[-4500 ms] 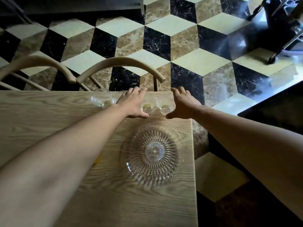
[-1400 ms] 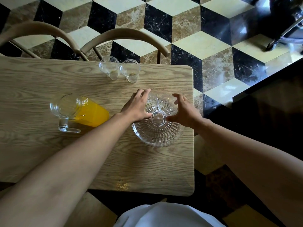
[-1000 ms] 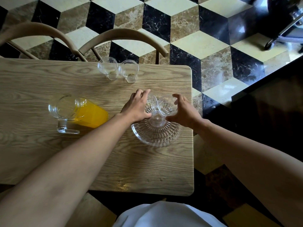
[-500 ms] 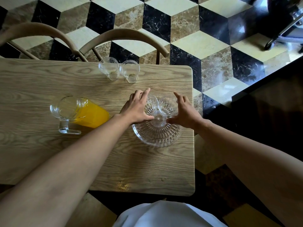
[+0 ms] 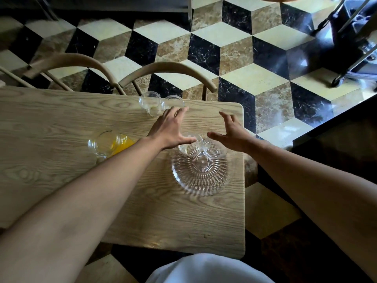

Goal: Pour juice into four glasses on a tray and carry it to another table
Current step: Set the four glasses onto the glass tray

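A round ribbed glass tray [image 5: 201,174] lies on the wooden table [image 5: 61,139] near its right edge. Two empty glasses [image 5: 190,147] [image 5: 215,150] stand side by side on the tray's far part. Two more empty glasses [image 5: 149,103] [image 5: 173,102] stand at the table's far edge. A glass jug of orange juice [image 5: 108,145] stands left of the tray, partly behind my left forearm. My left hand [image 5: 170,129] hovers with spread fingers between the tray and the far glasses, holding nothing. My right hand [image 5: 231,132] is spread too, just beyond the tray's glasses.
Two curved wooden chair backs [image 5: 167,70] [image 5: 67,62] stand behind the table's far edge. The table's right edge [image 5: 243,180] drops to a cube-patterned tile floor. A wheeled metal stand [image 5: 346,48] is at the upper right. My white garment [image 5: 206,268] shows at the bottom.
Both hands have let go of the two glasses set on the tray and moved forward over the table, fingers spreading. The view has tilted up slightly.
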Motion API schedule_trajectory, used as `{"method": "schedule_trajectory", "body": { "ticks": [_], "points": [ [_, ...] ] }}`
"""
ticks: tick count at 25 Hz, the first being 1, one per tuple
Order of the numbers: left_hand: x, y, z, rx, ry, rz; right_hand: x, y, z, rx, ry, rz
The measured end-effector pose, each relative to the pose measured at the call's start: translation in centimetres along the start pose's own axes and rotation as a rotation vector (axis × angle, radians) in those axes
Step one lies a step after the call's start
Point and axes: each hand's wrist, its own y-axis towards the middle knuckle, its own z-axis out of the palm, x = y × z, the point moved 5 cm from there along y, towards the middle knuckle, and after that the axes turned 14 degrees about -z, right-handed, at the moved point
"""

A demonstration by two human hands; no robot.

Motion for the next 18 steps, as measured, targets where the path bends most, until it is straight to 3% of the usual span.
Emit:
{"method": "schedule_trajectory", "body": {
  "ticks": [9, 18],
  "points": [
    [4.3, 4.0, -7.3, -0.155, 0.155, -0.149, 5.4, 6.2, 0.3, 0.032, -0.164, -0.100],
    [11.5, 9.6, -7.9, -0.077, 0.253, -0.206, 7.5, 13.4, 2.6, 0.011, -0.276, -0.073]
  ]
}}
